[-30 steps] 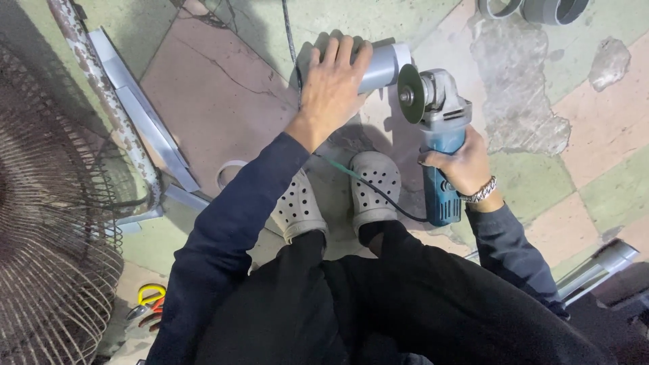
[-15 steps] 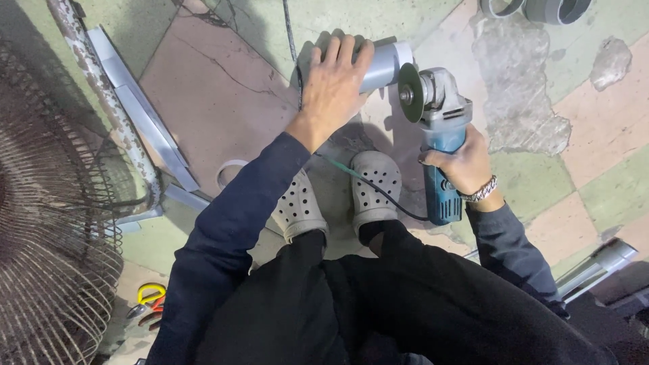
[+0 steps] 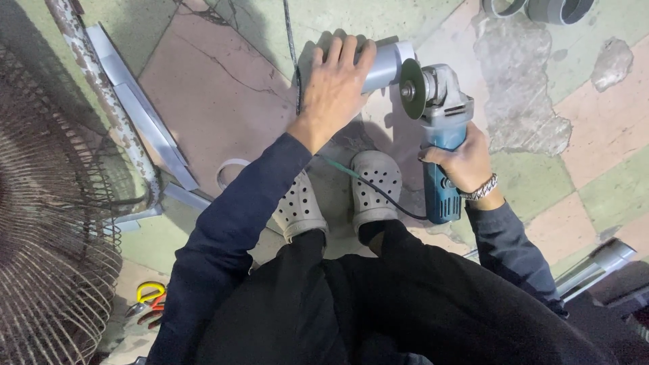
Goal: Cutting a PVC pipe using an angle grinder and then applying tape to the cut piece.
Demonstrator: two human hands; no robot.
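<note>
My left hand (image 3: 336,80) presses down on a grey plastic pipe (image 3: 387,62) lying on the tiled floor. My right hand (image 3: 461,160) grips the blue body of an angle grinder (image 3: 439,128). Its dark cutting disc (image 3: 412,88) stands right at the pipe's free end. The grinder's black cable (image 3: 382,195) runs back over my grey perforated clogs (image 3: 336,196). I crouch over the pipe in dark sleeves and trousers, with a metal bracelet (image 3: 479,191) on my right wrist.
A rusty wire fan guard (image 3: 47,236) fills the left side, beside a rusty bar (image 3: 108,101) and grey metal strips (image 3: 138,111). Pipe rings (image 3: 541,9) lie at the top right. A cut pipe ring (image 3: 230,172) lies left of my feet. Yellow-handled tools (image 3: 147,297) sit at the bottom left.
</note>
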